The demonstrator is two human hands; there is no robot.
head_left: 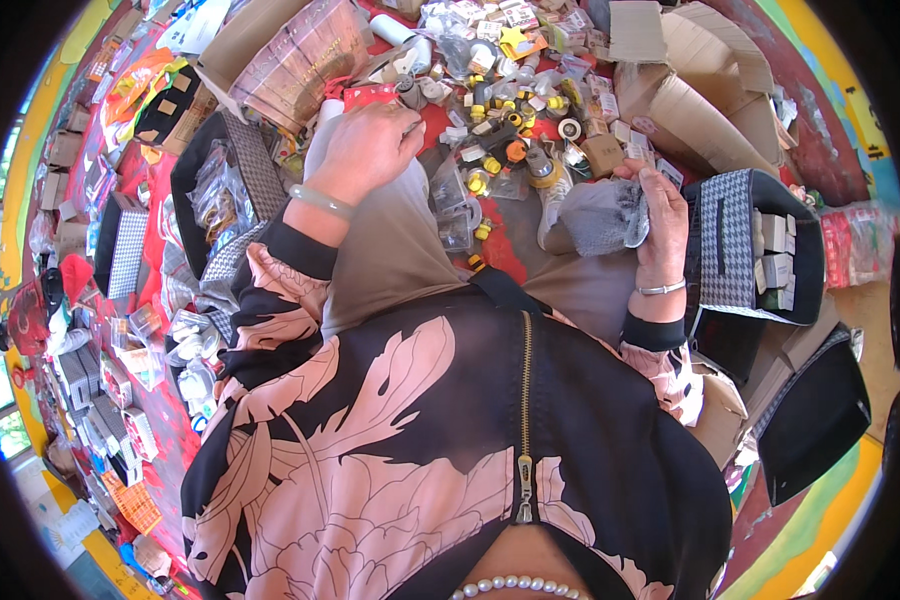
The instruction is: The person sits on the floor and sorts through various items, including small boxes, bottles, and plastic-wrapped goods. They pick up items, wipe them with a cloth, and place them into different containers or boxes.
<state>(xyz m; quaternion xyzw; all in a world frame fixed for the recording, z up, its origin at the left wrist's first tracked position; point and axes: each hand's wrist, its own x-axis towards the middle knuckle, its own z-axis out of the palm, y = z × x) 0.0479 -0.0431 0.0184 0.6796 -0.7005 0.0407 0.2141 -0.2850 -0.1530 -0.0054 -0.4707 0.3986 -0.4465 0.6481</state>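
My right hand [662, 222] grips the edge of a clear, crumpled plastic bag [602, 215], which hangs over my right knee. Any contents of the bag are too blurred to make out. With its fingers curled in, my left hand [375, 147] is above my left knee; what they hold, if anything, is hidden. Just beyond it is a red piece of packaging [372, 96]. Between my legs lies a pile of small yellow-and-black parts [510, 115], with clear plastic packets [456, 225] at its near end.
An open cardboard box [695, 110] stands at the far right. Nearer, a houndstooth fabric bin [725, 240] holds small boxes. At the left are another patterned bin [255, 165] with plastic bags inside and a large printed carton [295, 65]. Stacked small boxes [95, 400] crowd the left side.
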